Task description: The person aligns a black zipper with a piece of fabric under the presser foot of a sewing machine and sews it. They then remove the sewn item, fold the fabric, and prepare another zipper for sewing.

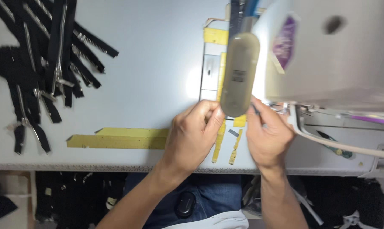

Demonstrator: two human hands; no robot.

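Together the left hand (pixel 195 132) and right hand (pixel 266 133) pinch something hidden under the long grey-green lamp head (pixel 239 74).

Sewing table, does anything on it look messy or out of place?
The black zippers lie in a loose, tangled heap at the far left. The yellow tape is ragged at its left end. Both hands sit under the lamp, nothing spilled.

The table (pixel 149 63) is smooth and matt, pale grey. Black cloth zippers (pixel 43 63) have shiny metal teeth. Yellow tape (pixel 119 139) looks papery. The sewing machine (pixel 336 55) seems glossy plastic, though blurred.
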